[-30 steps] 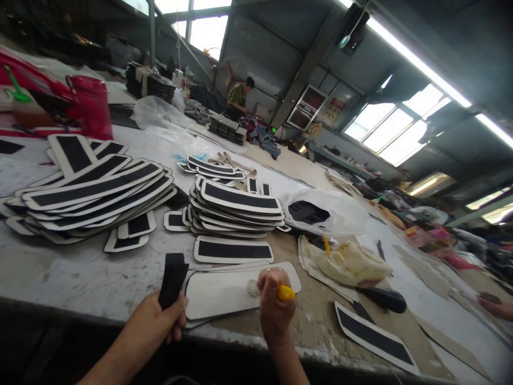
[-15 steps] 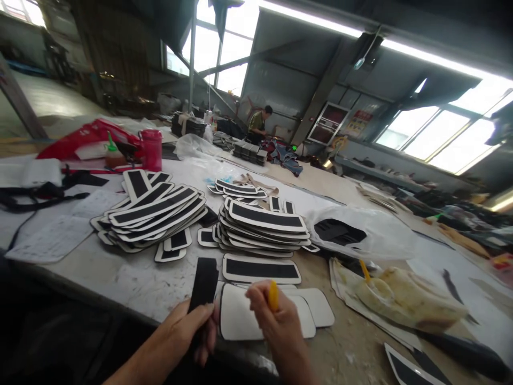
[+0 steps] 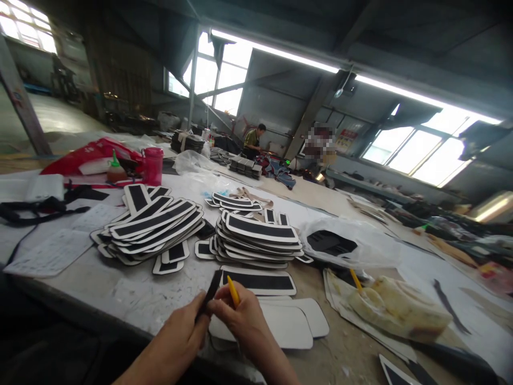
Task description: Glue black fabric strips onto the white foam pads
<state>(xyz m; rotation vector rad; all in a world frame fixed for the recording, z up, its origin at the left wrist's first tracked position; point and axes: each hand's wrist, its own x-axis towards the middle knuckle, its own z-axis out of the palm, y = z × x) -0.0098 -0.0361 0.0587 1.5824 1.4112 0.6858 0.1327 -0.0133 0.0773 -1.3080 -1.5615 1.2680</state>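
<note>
My left hand (image 3: 182, 334) pinches a narrow black strip (image 3: 211, 291) that stands edge-on. My right hand (image 3: 242, 321) sits right beside it, closed around a yellow-handled tool (image 3: 233, 290), and its fingers meet the strip too. Both hands hover over blank white panels (image 3: 288, 323) lying near the table's front edge. Just behind them lies a white panel with a black strip on it (image 3: 258, 280).
Two stacks of black-and-white panels (image 3: 154, 222) (image 3: 256, 238) stand mid-table. A plastic bag (image 3: 352, 240) and a glue-stained container (image 3: 396, 307) lie to the right. Red bag and bottle (image 3: 152, 164) at far left; papers (image 3: 52, 251). A person (image 3: 252, 140) works far off.
The view swung left and up. My hands came together: the black strip turned edge-on and my right hand with the yellow tool left the white panel and moved to it.
</note>
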